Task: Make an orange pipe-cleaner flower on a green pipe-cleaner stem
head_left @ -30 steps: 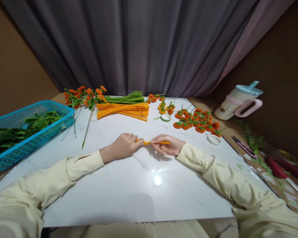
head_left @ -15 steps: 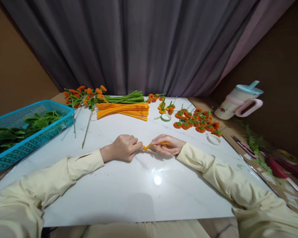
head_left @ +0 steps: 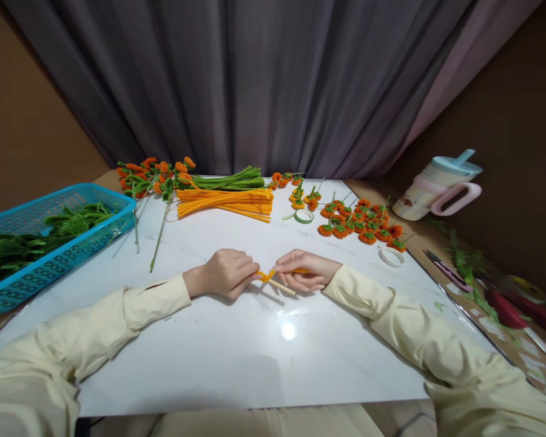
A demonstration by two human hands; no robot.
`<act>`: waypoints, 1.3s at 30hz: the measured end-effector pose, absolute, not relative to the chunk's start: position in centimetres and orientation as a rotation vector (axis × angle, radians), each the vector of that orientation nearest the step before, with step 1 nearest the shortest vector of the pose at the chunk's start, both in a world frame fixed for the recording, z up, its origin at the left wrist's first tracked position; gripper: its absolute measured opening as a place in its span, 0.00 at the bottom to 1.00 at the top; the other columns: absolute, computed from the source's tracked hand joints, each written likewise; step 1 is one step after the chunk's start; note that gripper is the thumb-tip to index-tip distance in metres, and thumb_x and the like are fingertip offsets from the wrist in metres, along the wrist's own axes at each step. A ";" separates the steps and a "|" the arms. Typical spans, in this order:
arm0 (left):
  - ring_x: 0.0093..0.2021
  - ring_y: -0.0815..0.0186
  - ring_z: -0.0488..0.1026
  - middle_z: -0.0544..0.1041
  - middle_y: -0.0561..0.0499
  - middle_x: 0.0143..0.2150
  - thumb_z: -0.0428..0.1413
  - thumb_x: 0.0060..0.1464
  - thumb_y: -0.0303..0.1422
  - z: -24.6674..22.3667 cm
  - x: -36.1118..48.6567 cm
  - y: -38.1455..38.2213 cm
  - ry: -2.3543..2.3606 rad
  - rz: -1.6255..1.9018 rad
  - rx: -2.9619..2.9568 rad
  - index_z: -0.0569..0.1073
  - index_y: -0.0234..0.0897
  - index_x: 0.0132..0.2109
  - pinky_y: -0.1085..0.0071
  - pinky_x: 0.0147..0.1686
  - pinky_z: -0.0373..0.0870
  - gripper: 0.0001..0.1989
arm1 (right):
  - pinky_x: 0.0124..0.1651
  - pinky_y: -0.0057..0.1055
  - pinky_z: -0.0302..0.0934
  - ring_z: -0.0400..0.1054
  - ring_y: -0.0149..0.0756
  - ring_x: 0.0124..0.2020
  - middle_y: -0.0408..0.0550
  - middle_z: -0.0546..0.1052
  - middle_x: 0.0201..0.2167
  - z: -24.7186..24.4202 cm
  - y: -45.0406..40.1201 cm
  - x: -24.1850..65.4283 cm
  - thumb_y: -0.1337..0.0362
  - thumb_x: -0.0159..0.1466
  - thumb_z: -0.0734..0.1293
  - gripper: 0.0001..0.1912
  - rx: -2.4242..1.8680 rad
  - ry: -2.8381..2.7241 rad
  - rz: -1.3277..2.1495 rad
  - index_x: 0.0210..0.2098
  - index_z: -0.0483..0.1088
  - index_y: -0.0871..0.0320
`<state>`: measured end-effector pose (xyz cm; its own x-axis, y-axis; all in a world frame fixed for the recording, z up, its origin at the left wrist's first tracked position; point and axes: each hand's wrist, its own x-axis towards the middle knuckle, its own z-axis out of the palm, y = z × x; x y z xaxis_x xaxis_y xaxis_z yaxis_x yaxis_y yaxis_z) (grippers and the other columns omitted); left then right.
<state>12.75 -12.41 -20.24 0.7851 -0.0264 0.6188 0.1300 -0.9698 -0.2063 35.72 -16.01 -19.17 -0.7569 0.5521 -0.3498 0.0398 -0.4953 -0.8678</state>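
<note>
Near the middle of the white table, my left hand [head_left: 231, 273] is closed around a thin pale wooden stick [head_left: 284, 287], whose free end points right and slightly down. An orange pipe cleaner [head_left: 266, 277] bends around the stick just beyond my left fingers. Its other length runs into my right hand [head_left: 306, 271], which pinches it between thumb and fingers. A bit of orange shows above my right fingers. The stick's left end is hidden inside my left hand. Behind my hands lies a bundle of orange pipe cleaners [head_left: 225, 203], with green pipe cleaners [head_left: 230, 179] behind it.
A blue basket [head_left: 95, 233] with green leaf shapes stands left. Orange fuzzy flowers [head_left: 367, 235] lie back right, near a green tape roll [head_left: 304, 216] and a white ring [head_left: 392, 256]. A lidded cup [head_left: 432, 188] and pliers [head_left: 450, 271] are at right. Stemmed flowers [head_left: 164, 167] lie back left.
My right hand has shifted slightly, and its fingers have curled closer. More of the wooden stick now shows below the orange pipe cleaner. My left hand has turned a little.
</note>
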 end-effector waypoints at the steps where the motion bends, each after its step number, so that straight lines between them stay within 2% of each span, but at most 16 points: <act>1: 0.21 0.67 0.63 0.69 0.52 0.21 0.45 0.58 0.29 -20.3 12.8 -12.4 -0.076 -0.962 -2.747 0.66 0.35 0.32 0.72 0.22 0.58 0.08 | 0.03 0.17 0.42 0.45 0.19 0.03 0.40 0.70 0.12 -19.2 -16.1 35.7 0.62 0.62 0.62 0.12 -0.885 -1.362 2.302 0.26 0.66 0.65; 10: 0.22 0.68 0.64 0.67 0.53 0.22 0.43 0.61 0.29 -20.5 13.0 -12.2 -0.184 -1.053 -2.712 0.64 0.34 0.37 0.72 0.23 0.59 0.07 | 0.06 0.18 0.45 0.49 0.20 0.05 0.42 0.72 0.14 -19.6 -16.5 34.9 0.57 0.63 0.61 0.15 -0.810 -1.410 2.220 0.27 0.64 0.63; 15: 0.22 0.69 0.63 0.66 0.54 0.23 0.44 0.61 0.28 -20.5 13.0 -12.2 -0.213 -1.058 -2.640 0.64 0.34 0.41 0.73 0.23 0.58 0.05 | 0.07 0.17 0.43 0.50 0.19 0.06 0.41 0.71 0.15 -19.4 -16.9 34.4 0.55 0.63 0.61 0.16 -0.948 -1.517 2.109 0.27 0.63 0.62; 21: 0.20 0.69 0.58 0.62 0.56 0.22 0.42 0.56 0.22 -20.8 12.9 -11.9 -0.141 -1.032 -2.498 0.61 0.39 0.55 0.74 0.20 0.52 0.20 | 0.08 0.17 0.42 0.50 0.19 0.06 0.41 0.71 0.15 -19.1 -17.1 34.1 0.50 0.63 0.59 0.19 -0.967 -1.623 2.041 0.28 0.62 0.61; 25: 0.20 0.70 0.58 0.62 0.56 0.23 0.43 0.56 0.22 -21.1 12.8 -11.7 -0.167 -1.027 -2.488 0.56 0.40 0.61 0.75 0.21 0.52 0.26 | 0.08 0.19 0.43 0.50 0.20 0.06 0.41 0.70 0.14 -19.1 -17.1 34.1 0.50 0.63 0.59 0.19 -0.982 -1.610 2.035 0.27 0.62 0.61; 29: 0.21 0.70 0.59 0.63 0.56 0.23 0.43 0.55 0.22 -21.1 12.8 -11.7 -0.222 -1.000 -2.494 0.58 0.39 0.59 0.75 0.21 0.53 0.25 | 0.08 0.19 0.41 0.50 0.20 0.06 0.41 0.70 0.13 -19.1 -17.1 34.0 0.52 0.65 0.57 0.19 -1.028 -1.587 2.019 0.28 0.63 0.62; 34: 0.21 0.68 0.62 0.65 0.54 0.23 0.43 0.55 0.23 -20.9 12.8 -11.8 -0.307 -0.939 -2.520 0.67 0.38 0.49 0.74 0.21 0.54 0.17 | 0.08 0.18 0.40 0.50 0.20 0.05 0.41 0.71 0.14 -19.2 -17.2 34.0 0.54 0.66 0.57 0.17 -1.020 -1.570 2.006 0.31 0.63 0.63; 39: 0.21 0.68 0.63 0.67 0.53 0.23 0.43 0.55 0.25 -21.0 13.0 -11.7 -0.453 -0.859 -2.601 0.69 0.38 0.48 0.74 0.21 0.55 0.17 | 0.08 0.18 0.41 0.51 0.20 0.05 0.41 0.71 0.14 -19.3 -17.0 33.9 0.54 0.65 0.58 0.16 -1.003 -1.574 2.023 0.32 0.63 0.63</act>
